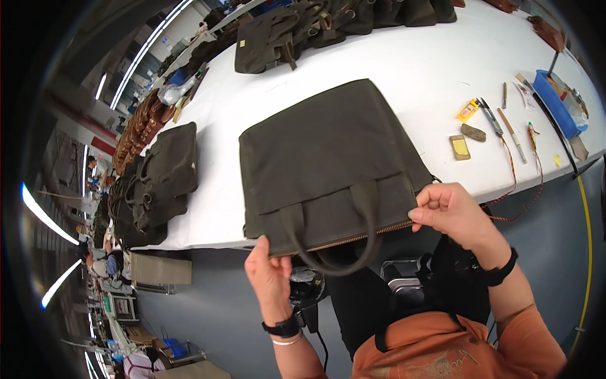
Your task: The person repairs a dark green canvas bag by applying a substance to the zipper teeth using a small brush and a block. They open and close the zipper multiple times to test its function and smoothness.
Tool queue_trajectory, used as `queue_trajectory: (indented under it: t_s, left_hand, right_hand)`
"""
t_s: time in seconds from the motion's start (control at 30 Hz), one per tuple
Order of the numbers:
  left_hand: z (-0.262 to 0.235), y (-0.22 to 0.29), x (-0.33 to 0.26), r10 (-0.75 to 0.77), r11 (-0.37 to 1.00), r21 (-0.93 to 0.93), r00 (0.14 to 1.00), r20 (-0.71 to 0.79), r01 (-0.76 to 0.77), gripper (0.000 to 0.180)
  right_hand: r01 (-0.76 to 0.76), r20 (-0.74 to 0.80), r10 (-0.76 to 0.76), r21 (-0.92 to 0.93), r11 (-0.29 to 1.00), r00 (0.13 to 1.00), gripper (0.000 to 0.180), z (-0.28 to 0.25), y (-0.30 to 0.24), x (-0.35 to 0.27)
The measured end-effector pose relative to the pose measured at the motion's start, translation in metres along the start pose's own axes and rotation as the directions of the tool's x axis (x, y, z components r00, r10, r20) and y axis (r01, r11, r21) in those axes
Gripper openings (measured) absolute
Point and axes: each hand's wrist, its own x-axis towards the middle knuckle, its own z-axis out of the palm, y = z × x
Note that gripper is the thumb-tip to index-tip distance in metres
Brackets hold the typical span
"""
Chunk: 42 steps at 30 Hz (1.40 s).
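Note:
A dark olive bag (322, 145) lies flat on the white table, its top edge toward me and hanging slightly over the table's front. Along that edge runs a brass-toothed zipper (347, 240), and two rounded handles (361, 260) droop past it. My left hand (270, 271) pinches the bag's near left corner between thumb and fingers. At the near right corner, by the zipper's end, my right hand (456, 213) is closed on the bag's edge with thumb and forefinger.
More dark bags (167, 170) lie at the left and along the far side (271, 41) of the white table (221, 107). To the right are a yellow box (468, 110), small blocks (460, 148), a wooden-handled tool (511, 136), corded tools (491, 117) and a blue bin (558, 104).

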Motion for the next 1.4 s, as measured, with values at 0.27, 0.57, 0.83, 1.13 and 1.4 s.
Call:
queue_trajectory:
  t_s: [0.27, 0.57, 0.83, 1.13, 1.4]
  left_hand:
    - [-0.018, -0.038, 0.001, 0.075, 0.997, 0.005, 0.994, 0.076, -0.075, 0.020]
    - [0.000, -0.009, -0.003, 0.241, 0.967, 0.069, 0.967, 0.076, -0.247, 0.030]
    - [-0.005, -0.028, 0.010, 0.171, 0.966, 0.182, 0.983, 0.073, -0.181, 0.030]
    - [-0.003, -0.011, -0.015, 0.488, 0.708, 0.564, 0.872, 0.046, -0.425, 0.033]
    - [0.027, 0.010, -0.032, 0.347, 0.295, 0.622, 0.688, 0.637, -0.725, 0.050]
  right_hand:
    - [0.123, -0.131, -0.126, -0.031, 0.992, 0.983, 0.010, 0.013, 0.031, 0.001]
    - [0.229, -0.243, -0.223, -0.006, 0.973, 0.944, 0.006, 0.020, 0.008, 0.006]
    - [0.210, -0.249, -0.244, -0.156, 0.965, 0.937, 0.007, 0.019, 0.028, 0.023]
    - [0.198, -0.211, -0.207, -0.060, 0.978, 0.955, 0.011, 0.013, 0.029, 0.019]
    - [0.108, -0.136, -0.104, 0.024, 0.994, 0.985, 0.013, 0.007, 0.020, 0.007]
